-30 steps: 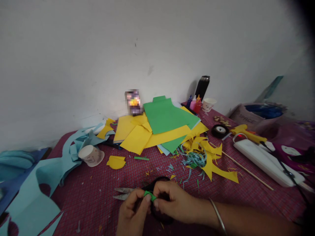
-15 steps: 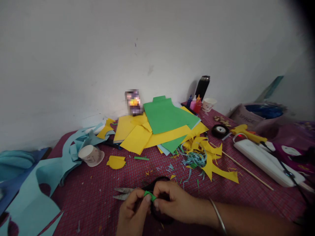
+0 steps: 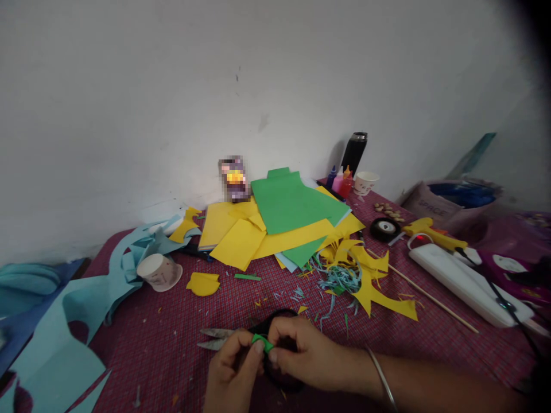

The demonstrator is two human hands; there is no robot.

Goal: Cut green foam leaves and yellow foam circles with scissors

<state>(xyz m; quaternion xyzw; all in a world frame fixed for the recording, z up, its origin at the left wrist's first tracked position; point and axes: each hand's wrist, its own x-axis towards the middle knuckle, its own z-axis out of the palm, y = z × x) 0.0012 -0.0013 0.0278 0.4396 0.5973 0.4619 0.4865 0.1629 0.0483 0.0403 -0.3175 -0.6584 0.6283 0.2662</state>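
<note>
Working a small green paper piece (image 3: 262, 343) between both hands, low in the centre of the frame, just above the red checked tablecloth (image 3: 172, 355). Looks like folding or rolling that scrap into shape, going by the tight pinch on either end. Calls for a steady, close pinch and small turns of the tips, since so little of the paper offers any hold.

Left hand (image 3: 232, 373) coming up from the bottom edge, fingers curled in and nearly closed, fingertips (image 3: 256, 349) pressed on the left end of the green piece. Right hand (image 3: 301, 355) reaching in from the lower right, metal bangle (image 3: 381, 376) on the wrist, fingers likewise drawn close, thumb and forefinger nipping the right end. Nothing else gripped by either hand, as far as can be told.

Directly beneath and behind the hands, a pair of scissors (image 3: 215, 338) lying flat, blades pointing left and slightly parted, black handles partly hidden under the right hand. Cannot tell whether touching the handles or only resting above them.

Further up the frame: a tipped paper cup (image 3: 159, 271) at mid left, yellow sheets (image 3: 239, 241) and a green sheet (image 3: 288, 201) stacked at centre, a yellow glue gun (image 3: 430, 232) at right.
</note>
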